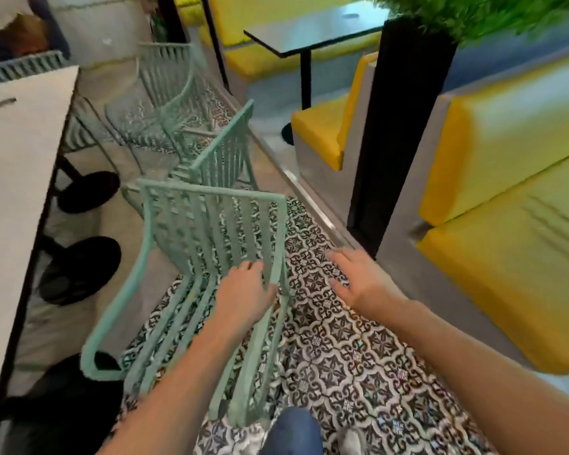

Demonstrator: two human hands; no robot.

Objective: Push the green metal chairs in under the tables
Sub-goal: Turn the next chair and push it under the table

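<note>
A green metal chair stands close in front of me on the patterned floor, pulled out from the long white table on my left. My left hand reaches over its seat, fingers near the right armrest; whether it grips the rail is unclear. My right hand hovers open to the right of the chair, touching nothing. A second green chair stands just beyond, and a third green chair sits farther back, both out from the table.
Black round table bases stand under the white table. A tall black planter and yellow benches line the right side. Another table stands at the back. My knee shows at the bottom.
</note>
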